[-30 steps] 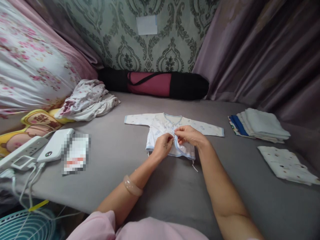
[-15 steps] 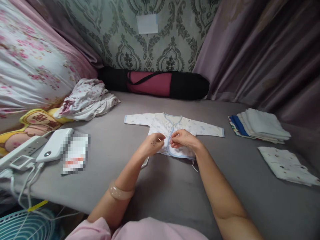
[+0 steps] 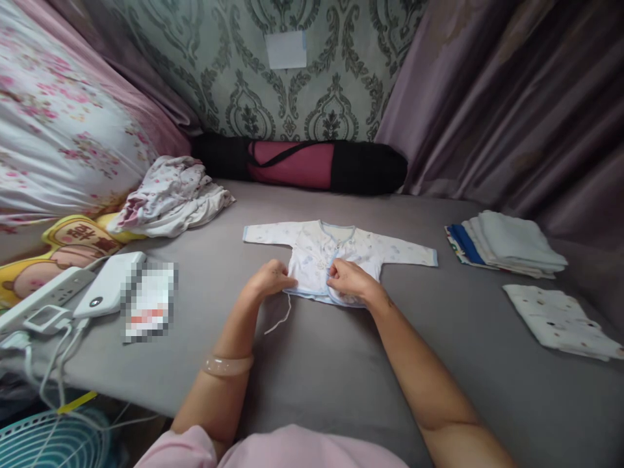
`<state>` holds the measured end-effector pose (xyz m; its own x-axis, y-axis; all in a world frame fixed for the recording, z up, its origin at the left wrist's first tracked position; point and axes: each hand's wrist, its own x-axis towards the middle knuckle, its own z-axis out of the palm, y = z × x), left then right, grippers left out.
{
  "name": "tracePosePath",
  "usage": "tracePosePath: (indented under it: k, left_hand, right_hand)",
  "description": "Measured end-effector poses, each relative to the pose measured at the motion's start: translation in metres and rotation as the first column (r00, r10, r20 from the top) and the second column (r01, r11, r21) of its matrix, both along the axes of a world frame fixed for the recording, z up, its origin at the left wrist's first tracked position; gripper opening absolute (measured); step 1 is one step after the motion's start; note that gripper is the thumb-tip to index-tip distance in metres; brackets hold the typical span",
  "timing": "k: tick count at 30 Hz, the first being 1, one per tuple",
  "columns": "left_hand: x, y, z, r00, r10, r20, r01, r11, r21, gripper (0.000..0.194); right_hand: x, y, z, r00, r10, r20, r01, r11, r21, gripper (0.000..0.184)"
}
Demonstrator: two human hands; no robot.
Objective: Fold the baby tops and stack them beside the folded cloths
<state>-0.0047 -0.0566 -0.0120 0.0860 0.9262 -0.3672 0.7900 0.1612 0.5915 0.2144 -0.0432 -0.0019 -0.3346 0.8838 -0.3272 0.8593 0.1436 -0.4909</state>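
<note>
A small white baby shirt [image 3: 319,250] with blue trim lies flat on the grey bed [image 3: 341,364], sleeves spread to both sides. My left hand [image 3: 268,278] is closed in a pinch at the shirt's lower left corner, where a thin tie string [image 3: 279,316] hangs toward me. My right hand [image 3: 348,279] rests on the lower front of the shirt, fingers pinched on the blue-edged front flap. A pale bangle sits on my left wrist.
Folded cloths [image 3: 507,244] and a spotted folded cloth [image 3: 560,322] lie at the right. A crumpled floral garment [image 3: 168,195] lies at the left, by a power bank [image 3: 110,283], a power strip [image 3: 43,296] and cables. A black and pink roll bag [image 3: 302,162] lies against the wall.
My left hand moved left and down from the shirt's middle to its lower left corner, drawing the tie string out. My right hand slid slightly down along the front flap.
</note>
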Motion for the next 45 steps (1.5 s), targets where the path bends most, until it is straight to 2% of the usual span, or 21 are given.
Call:
tracePosePath:
  k: [4,8,12,15,20,22,26,29,32,34,36,37,39,40,42,45]
  left_hand:
    - [-0.003,0.001,-0.004,0.996,0.033,0.080,-0.031,0.999,-0.030,0.019]
    - [-0.007,0.003,-0.009,0.990,0.053,0.130,-0.038,0.993,-0.111,0.022]
    - [-0.012,0.003,-0.009,0.998,-0.006,0.062,0.018,0.982,-0.190,0.031]
    - [-0.017,0.003,-0.004,0.997,-0.075,0.001,0.074,0.971,-0.228,0.045]
    - [-0.017,-0.006,0.005,0.984,-0.180,0.015,0.177,0.944,-0.279,0.058]
    - [-0.012,-0.016,0.004,0.979,-0.185,-0.083,0.161,0.959,-0.233,0.056]
    - [-0.007,-0.040,-0.004,0.954,-0.132,-0.270,0.134,0.991,-0.010,0.040]
    - [-0.014,-0.052,-0.005,0.947,-0.168,-0.275,0.173,0.985,-0.004,0.018]
    - [-0.027,-0.052,0.004,0.924,-0.178,-0.340,0.166,0.984,-0.063,0.014]
    - [-0.033,-0.046,0.014,0.883,-0.063,-0.465,0.054,0.998,-0.032,0.014]
    - [-0.033,-0.038,0.026,0.816,0.118,-0.566,-0.055,0.990,0.127,0.017]
    - [-0.030,-0.034,0.031,0.795,0.197,-0.574,-0.073,0.970,0.232,0.019]
    - [-0.018,-0.025,0.039,0.822,0.252,-0.511,-0.020,0.909,0.417,0.021]
    - [-0.009,-0.020,0.042,0.860,0.221,-0.459,0.035,0.874,0.485,0.021]
    - [0.010,-0.010,0.043,0.926,0.071,-0.370,0.158,0.819,0.552,0.019]
    - [0.037,0.008,0.036,0.929,-0.137,-0.344,0.303,0.816,0.493,0.019]
  right_hand:
    - [0.001,0.001,-0.002,1.000,-0.004,-0.009,0.004,1.000,-0.006,0.015]
    - [0.002,0.001,-0.004,1.000,-0.004,-0.020,0.003,1.000,-0.005,0.015]
    - [0.002,0.001,-0.003,1.000,-0.001,-0.026,0.000,1.000,-0.024,0.014]
    - [0.003,0.001,-0.002,0.999,-0.009,-0.032,0.008,1.000,-0.030,0.014]
    - [0.004,0.004,-0.007,0.999,-0.001,-0.035,0.001,1.000,-0.017,0.014]
    - [0.004,0.005,-0.009,1.000,0.005,-0.025,-0.005,1.000,-0.011,0.016]
    - [0.004,0.006,-0.011,1.000,0.012,-0.002,-0.012,1.000,-0.006,0.019]
    - [0.004,0.005,-0.011,1.000,0.020,0.013,-0.020,1.000,0.005,0.022]
    - [0.002,0.005,-0.009,0.998,0.035,0.044,-0.036,0.999,0.019,0.023]
    - [0.001,0.004,-0.008,0.996,0.051,0.078,-0.055,0.998,0.044,0.022]
    - [0.001,0.004,-0.006,0.992,0.075,0.099,-0.082,0.994,0.070,0.020]
    - [0.002,0.004,-0.006,0.991,0.090,0.097,-0.098,0.992,0.080,0.020]
    - [0.004,0.005,-0.004,0.990,0.123,0.076,-0.130,0.987,0.091,0.018]
    - [0.005,0.006,-0.003,0.988,0.142,0.059,-0.147,0.984,0.095,0.017]
    - [0.009,0.007,-0.002,0.984,0.176,0.016,-0.177,0.980,0.093,0.016]
    - [0.016,0.010,0.001,0.978,0.188,-0.086,-0.189,0.982,0.005,0.016]
